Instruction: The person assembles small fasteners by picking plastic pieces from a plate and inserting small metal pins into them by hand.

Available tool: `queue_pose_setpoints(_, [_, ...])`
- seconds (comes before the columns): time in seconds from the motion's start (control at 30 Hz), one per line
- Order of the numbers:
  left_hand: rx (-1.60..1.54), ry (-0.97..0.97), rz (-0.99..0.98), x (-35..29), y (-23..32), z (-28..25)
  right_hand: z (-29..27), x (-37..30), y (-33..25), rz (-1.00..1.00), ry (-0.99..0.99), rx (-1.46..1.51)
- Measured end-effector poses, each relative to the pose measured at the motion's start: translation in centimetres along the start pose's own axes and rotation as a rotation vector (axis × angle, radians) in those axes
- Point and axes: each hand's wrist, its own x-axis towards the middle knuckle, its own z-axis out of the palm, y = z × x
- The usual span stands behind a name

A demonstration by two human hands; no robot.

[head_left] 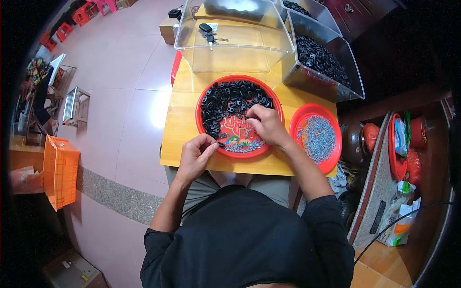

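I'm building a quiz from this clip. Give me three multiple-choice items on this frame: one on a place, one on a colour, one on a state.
1. Where do the car keys lie?
A. in the clear box
B. on the floor
C. on the small plate

2. What colour is the large plate with the black parts?
A. blue
B. red
C. white

3. What is the right hand doing?
A. resting on the lap
B. holding the keys
C. reaching over the large plate

Answers: 1 A, they show through the clear box; 2 B, its rim is red; 3 C, its fingers are over the parts.
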Motion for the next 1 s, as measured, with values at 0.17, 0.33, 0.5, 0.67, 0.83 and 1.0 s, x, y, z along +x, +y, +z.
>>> queue_pose_setpoints(0.17, [0.157,0.036,0.118,0.6,0.4,1.1,-1.0,-2.0,0.5,0.301,0.017,0.502])
queue_pose_setpoints(0.33, [0.403,0.048,0.263,2.3,1.3,3.2,-2.3,-3.6,-0.9,0.577,0.075,0.824])
queue_pose_setpoints(0.5, [0.695,-0.008,0.494,4.7,1.3,5.9,-2.9,-5.2,-1.9,0.533,0.173,0.855])
queue_pose_setpoints(0.67, [0.871,-0.026,0.441,5.8,1.4,7.6,-3.4,-7.1,-2.4,0.555,0.202,0.872])
queue_pose_setpoints(0.83, [0.967,-0.02,0.387,6.6,0.1,8.2,-3.2,-8.0,-2.2,0.539,0.234,0.843])
queue_pose_setpoints(1.0, [0.971,-0.044,0.397,6.4,0.2,7.6,-3.1,-8.3,-2.2,0.53,0.243,0.846])
